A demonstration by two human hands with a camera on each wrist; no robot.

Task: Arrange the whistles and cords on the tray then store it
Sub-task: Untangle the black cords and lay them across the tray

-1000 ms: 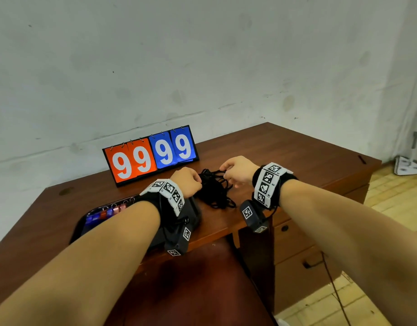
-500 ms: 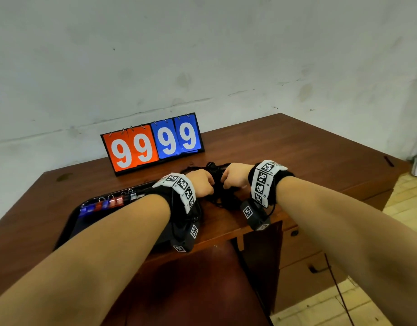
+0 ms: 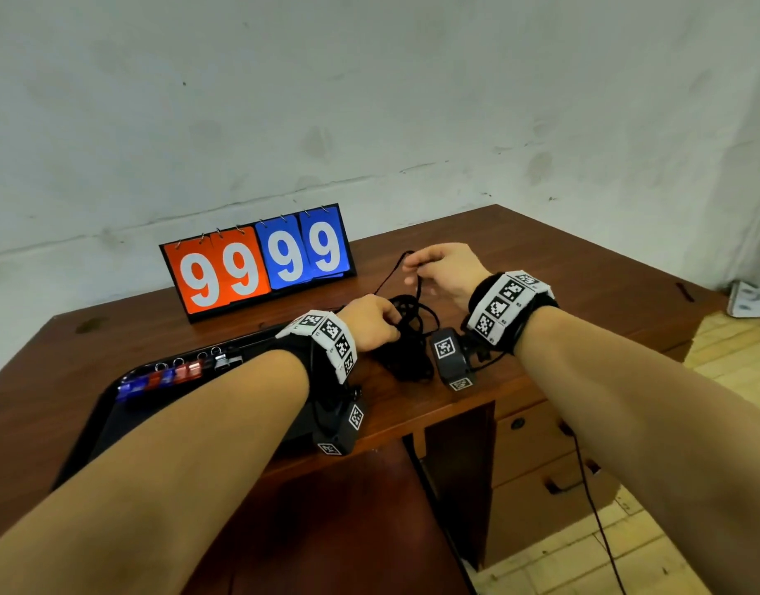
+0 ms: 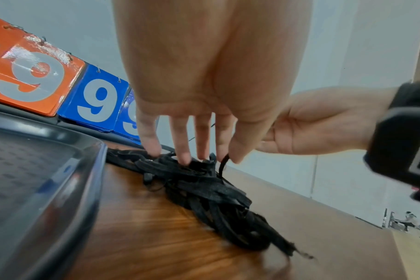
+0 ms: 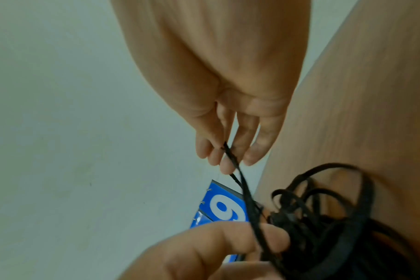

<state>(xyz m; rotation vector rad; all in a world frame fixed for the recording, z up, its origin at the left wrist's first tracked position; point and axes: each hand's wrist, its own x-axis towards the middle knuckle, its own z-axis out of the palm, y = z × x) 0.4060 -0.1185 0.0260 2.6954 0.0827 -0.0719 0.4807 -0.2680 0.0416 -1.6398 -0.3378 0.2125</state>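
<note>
A tangled pile of black cords (image 3: pixel 406 343) (image 4: pixel 204 191) (image 5: pixel 324 217) lies on the wooden desk, right of a black tray (image 3: pixel 112 405) (image 4: pixel 36 170). A row of red, blue and black whistles (image 3: pixel 176 373) sits along the tray's far side. My left hand (image 3: pixel 369 322) (image 4: pixel 194 132) presses its fingertips on the pile and pinches one strand between thumb and forefinger. My right hand (image 3: pixel 445 274) (image 5: pixel 228 151) is raised above the pile and pinches a single cord (image 3: pixel 393 272) (image 5: pixel 237 170), pulling it up out of the tangle.
A flip scoreboard (image 3: pixel 258 261) showing 99 in orange and 99 in blue stands at the back of the desk (image 3: pixel 563 277) against the white wall. Drawers (image 3: pixel 537 448) are under the desk at right. The desk's front edge is near my wrists.
My right hand has lifted up and back from the pile, drawing one cord out. My left hand stays down on the tangle. The head view has tilted slightly.
</note>
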